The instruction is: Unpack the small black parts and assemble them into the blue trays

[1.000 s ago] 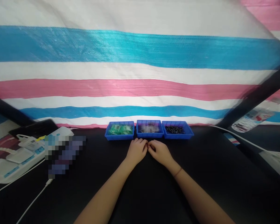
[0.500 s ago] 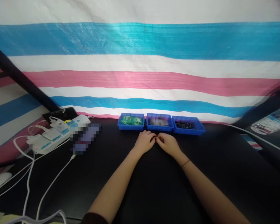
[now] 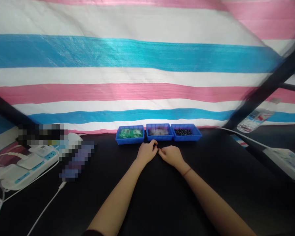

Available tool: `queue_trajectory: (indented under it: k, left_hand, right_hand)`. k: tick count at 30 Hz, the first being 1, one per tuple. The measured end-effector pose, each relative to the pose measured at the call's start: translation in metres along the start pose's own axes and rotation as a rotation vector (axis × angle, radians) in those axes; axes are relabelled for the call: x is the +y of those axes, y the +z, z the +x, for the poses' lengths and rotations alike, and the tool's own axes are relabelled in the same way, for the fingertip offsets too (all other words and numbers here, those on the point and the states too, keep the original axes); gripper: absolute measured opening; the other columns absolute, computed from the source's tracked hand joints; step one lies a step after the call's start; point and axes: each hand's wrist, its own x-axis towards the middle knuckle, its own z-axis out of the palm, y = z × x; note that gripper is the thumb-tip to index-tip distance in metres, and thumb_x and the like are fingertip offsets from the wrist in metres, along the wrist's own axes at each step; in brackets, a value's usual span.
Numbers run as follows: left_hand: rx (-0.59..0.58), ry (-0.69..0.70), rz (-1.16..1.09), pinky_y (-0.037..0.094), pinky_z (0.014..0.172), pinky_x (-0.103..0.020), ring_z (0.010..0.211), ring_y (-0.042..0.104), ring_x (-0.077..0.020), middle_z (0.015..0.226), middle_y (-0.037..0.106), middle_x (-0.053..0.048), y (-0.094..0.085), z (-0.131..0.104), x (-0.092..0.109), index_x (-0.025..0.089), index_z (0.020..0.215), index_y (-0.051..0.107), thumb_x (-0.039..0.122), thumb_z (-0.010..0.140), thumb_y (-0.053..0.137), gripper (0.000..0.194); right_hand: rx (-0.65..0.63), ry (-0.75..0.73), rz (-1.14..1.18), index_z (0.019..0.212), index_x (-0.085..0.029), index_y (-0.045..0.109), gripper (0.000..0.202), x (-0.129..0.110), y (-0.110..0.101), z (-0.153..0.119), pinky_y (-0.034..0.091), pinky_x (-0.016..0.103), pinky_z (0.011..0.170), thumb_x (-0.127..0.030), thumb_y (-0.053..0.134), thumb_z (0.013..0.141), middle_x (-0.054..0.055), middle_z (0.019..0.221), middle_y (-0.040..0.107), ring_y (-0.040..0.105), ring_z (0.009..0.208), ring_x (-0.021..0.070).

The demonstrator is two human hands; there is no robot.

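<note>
Your fingers (image 3: 154,142) are loosely curled on both sides, and honestly I can't tell whether anything tiny is pinched in them. Your left hand (image 3: 147,152) sits just beside your right hand (image 3: 172,155), which has a thin band (image 3: 187,171) around the wrist. Right past them are three blue trays in a row: the left tray (image 3: 130,141) has shiny green packets (image 3: 130,133) in it, the middle tray (image 3: 162,138) has see-through, crinkly-looking stuff (image 3: 158,131), and the right tray (image 3: 188,138) holds a pile of little black bits (image 3: 183,132), too small to make out. Those trays look like plastic, rectangular and shallow, with ribbed inner walls and sides that flare outward. Your table (image 3: 147,203) is smooth matte black, and behind it hangs a wrinkly, slightly glossy woven sheet (image 3: 137,54) striped white, blue and pink.
</note>
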Motion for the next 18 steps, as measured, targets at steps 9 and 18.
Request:
queue_trajectory:
  k: [9,18]
  left_hand:
    - [0.039,0.048,-0.004,0.041,0.07,-0.028,0.062,0.063,-0.0172,0.06,0.063,0.002,0.0,-0.004,0.0,0.021,0.094,0.066,0.024,0.086,0.054,0.015]
    - [0.536,0.224,-0.077,0.046,0.079,-0.033,0.079,0.06,-0.0192,0.077,0.066,-0.004,-0.054,-0.009,0.003,0.019,0.095,0.066,0.021,0.09,0.049,0.018]
  right_hand:
    - [-0.01,0.029,-0.017,0.062,-0.021,0.071,0.043,-0.001,-0.005,0.0,0.026,0.026,0.052,-0.034,0.044,0.093,0.005,0.062,0.069,0.062,0.058,0.0164]
    - [-0.019,0.014,0.003,0.059,-0.02,0.068,0.046,0.0,-0.006,0.001,0.023,0.026,0.051,-0.035,0.043,0.094,0.005,0.061,0.069,0.063,0.059,0.0166]
